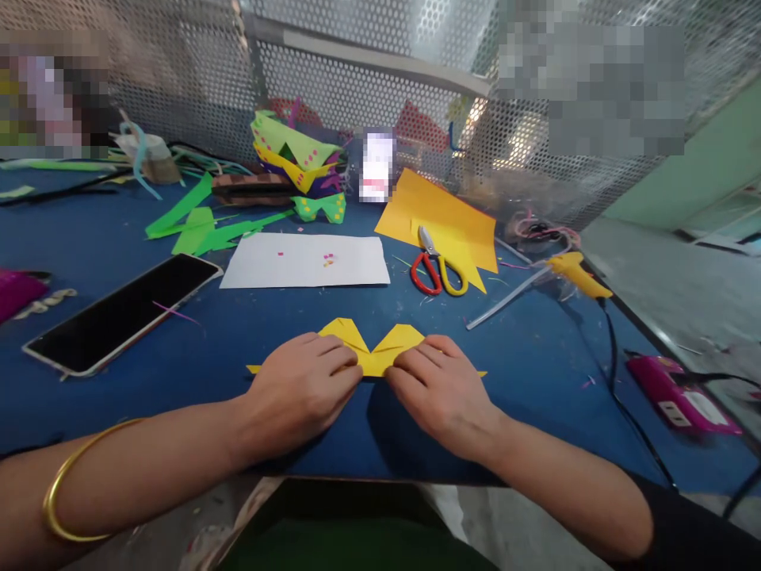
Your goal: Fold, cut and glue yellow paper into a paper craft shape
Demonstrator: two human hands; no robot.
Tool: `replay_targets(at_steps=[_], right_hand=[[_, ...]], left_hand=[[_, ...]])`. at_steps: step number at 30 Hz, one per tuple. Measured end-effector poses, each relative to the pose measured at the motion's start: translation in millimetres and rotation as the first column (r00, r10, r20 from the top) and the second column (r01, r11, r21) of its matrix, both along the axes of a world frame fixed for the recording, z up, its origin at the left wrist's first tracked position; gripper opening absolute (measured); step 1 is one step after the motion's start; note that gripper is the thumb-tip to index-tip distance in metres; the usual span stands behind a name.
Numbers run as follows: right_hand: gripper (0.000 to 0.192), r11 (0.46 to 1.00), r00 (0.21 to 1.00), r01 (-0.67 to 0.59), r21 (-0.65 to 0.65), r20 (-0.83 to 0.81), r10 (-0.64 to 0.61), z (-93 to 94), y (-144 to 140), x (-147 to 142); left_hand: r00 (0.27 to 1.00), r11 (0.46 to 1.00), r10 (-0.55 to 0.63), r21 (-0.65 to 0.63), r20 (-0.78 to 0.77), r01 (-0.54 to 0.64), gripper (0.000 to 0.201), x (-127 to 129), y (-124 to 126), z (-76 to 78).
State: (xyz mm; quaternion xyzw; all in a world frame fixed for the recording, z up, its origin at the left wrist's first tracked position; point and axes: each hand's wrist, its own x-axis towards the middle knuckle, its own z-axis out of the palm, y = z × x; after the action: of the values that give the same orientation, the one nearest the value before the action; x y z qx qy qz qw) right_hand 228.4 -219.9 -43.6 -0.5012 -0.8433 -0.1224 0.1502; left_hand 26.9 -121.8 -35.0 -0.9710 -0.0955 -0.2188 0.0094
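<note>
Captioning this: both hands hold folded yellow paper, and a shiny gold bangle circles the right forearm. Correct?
Wrong side: the head view shows the shiny gold bangle circling the left forearm. Left hand and right hand hold folded yellow paper.

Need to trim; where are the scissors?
In the head view, the scissors lie right of centre, partly on the yellow-orange paper, beyond the right hand.

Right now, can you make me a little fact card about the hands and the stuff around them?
Left hand: holding folded yellow paper by its left side
Right hand: holding its right side
Beyond hands: white paper with tiny pink bits
Scissors: red and yellow handles, blades on yellow-orange paper
Right side: yellow glue gun
Left side: phone, screen dark
</note>
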Motion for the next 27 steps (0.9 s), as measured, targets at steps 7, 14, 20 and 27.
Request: replay_targets(at_steps=[7, 14, 20, 27], right_hand=[[0.025, 0.997, 0.979, 0.069, -0.021, -0.190, -0.071, -0.1, 1.2, -7.1], [0.021, 0.989, 0.934, 0.108, -0.097, -0.332, -0.135, 4.4, 1.0, -9.2], [0.020, 0.962, 0.882, 0.177, -0.208, -0.400, -0.249, 3.4, 3.2, -11.5], [0.013, 0.884, 0.763, 0.166, -0.438, -0.511, -0.397, 8.5, 7.4, -9.8]], left_hand=[[1.000, 0.991, 0.010, -0.135, 0.013, -0.008, 0.027, 0.0, 4.0, 0.3], [0.998, 0.935, 0.017, -0.354, 0.057, 0.004, 0.022, -0.9, 8.4, -2.8], [0.998, 0.914, 0.050, -0.404, 0.046, -0.027, 0.024, 1.8, 11.2, 0.0], [0.985, 0.780, 0.170, -0.609, -0.009, -0.140, 0.021, 5.8, 14.1, -1.3]])
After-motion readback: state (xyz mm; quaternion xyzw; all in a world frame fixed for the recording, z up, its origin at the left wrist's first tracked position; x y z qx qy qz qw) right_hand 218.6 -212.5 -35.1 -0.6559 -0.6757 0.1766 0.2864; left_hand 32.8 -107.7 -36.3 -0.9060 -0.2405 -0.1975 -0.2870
